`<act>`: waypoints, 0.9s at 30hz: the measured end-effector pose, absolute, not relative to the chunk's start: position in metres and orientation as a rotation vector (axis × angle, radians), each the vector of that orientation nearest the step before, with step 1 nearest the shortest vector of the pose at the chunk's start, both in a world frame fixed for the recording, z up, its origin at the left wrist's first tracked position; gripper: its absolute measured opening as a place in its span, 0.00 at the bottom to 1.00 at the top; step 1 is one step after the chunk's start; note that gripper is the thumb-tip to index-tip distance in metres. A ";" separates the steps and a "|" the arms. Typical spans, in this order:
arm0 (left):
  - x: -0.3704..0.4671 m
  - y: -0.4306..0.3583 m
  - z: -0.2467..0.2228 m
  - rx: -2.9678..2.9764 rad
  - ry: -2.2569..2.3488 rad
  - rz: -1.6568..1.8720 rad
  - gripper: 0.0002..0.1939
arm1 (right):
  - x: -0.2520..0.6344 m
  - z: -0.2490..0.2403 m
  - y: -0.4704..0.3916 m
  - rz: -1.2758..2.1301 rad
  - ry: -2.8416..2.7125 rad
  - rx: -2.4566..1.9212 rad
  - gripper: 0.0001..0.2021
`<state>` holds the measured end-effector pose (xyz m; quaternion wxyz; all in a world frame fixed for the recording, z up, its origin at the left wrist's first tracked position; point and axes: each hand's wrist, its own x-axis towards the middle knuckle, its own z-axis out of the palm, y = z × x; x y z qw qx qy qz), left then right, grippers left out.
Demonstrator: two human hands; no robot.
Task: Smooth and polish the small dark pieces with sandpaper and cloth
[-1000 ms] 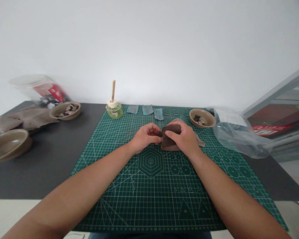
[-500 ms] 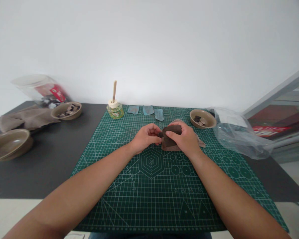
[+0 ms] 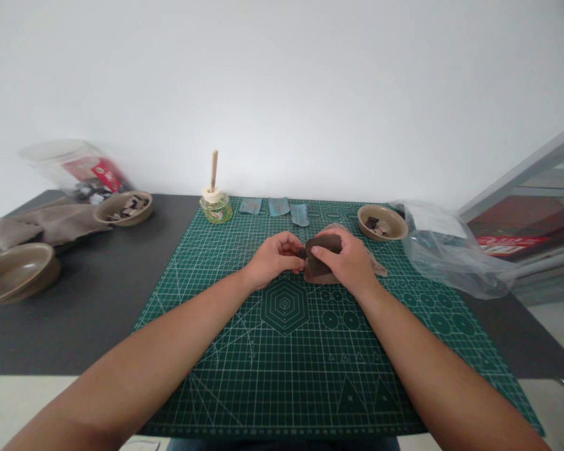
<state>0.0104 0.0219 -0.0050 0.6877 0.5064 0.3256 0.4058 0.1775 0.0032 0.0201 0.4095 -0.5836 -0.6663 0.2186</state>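
Over the middle of the green cutting mat [image 3: 282, 369], my right hand [image 3: 350, 254] is closed around a dark brown flat piece [image 3: 320, 266], its thumb lying across the front. The piece has a rounded upper corner; I cannot tell its material. Lighter brown thin material [image 3: 380, 269] shows below it and out to the right, behind the hand. At the left edge of the brown piece, my left hand [image 3: 282, 257] is closed in a pinch on a small dark bit [image 3: 302, 253], partly hidden by the fingertips.
Three blue-grey patches [image 3: 279, 207] lie at the mat's back, beside a glass jar [image 3: 215, 207] with a wooden stick. Bowls of small pieces stand right [image 3: 395, 230] and left [image 3: 143, 214]. Another bowl [image 3: 23, 269], brown cloth [image 3: 51, 225] and clear bags [image 3: 460, 257] flank the mat.
Both hands stay almost where they were, still holding the brown piece and the small bit. The whole view has shifted very slightly.
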 end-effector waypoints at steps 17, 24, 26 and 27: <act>0.011 0.022 -0.005 1.151 0.740 0.903 0.15 | 0.176 0.019 0.003 0.507 -1.707 -1.480 0.07; 0.011 0.022 -0.005 1.153 0.745 0.894 0.15 | 0.175 0.018 0.002 0.518 -1.705 -1.487 0.07; 0.011 0.022 -0.005 1.150 0.743 0.892 0.15 | 0.175 0.017 0.002 0.508 -1.709 -1.487 0.07; 0.010 0.022 -0.005 1.148 0.743 0.892 0.15 | 0.175 0.017 0.002 0.508 -1.711 -1.484 0.07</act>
